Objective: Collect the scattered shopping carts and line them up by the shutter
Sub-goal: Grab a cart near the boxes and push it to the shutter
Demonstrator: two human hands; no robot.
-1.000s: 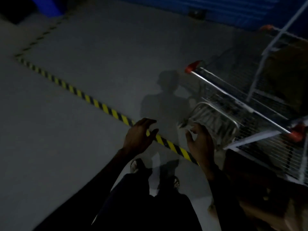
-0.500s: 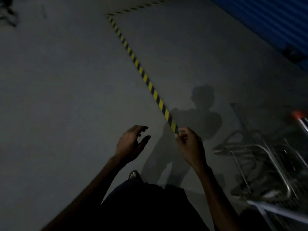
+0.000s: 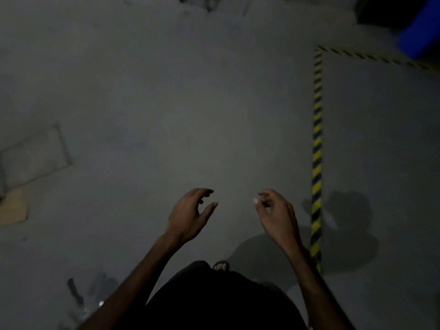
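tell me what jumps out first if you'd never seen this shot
Two bare hands, the left hand and right hand, hang loosely curled and empty over the dim grey floor at lower centre. To their right, yellow-and-black striped tape runs up the floor and turns a corner toward a blue object at the top right. No cart is in view.

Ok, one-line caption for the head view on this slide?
Both hands, left hand and right hand, held empty and loosely curled over grey floor beside striped hazard tape; no cart visible.
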